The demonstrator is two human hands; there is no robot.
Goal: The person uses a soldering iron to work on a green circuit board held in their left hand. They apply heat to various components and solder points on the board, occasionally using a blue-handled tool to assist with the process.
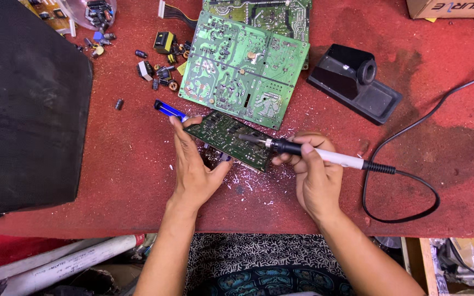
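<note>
Small dark-green rectangular circuit board (pixel 229 141) sits tilted, solder side up; white-handled, black-gripped soldering iron (pixel 308 153) lies nearly level, tip touching the board's middle.

Only a tan cardboard box (pixel 452 8) with blue lettering can be seen, parked at the table's (pixel 127 164) far right corner.

Small circuit board (pixel 230 140) at table (pixel 440 159) centre, tilted, propped between left hand (pixel 193 167) at its left edge and right hand (pixel 314 175) just right of it. Soldering iron (pixel 308 152) in right hand, tip on board, cable (pixel 412 181) looping off right. Large circuit board (pixel 242 66) behind, overlapping another farther back. Iron stand (pixel 355 82) behind right. Loose components (pixel 157 66) behind left; dark box (pixel 26 104) far left; pen-like tool (pixel 168 108) beside left fingertips.
</note>
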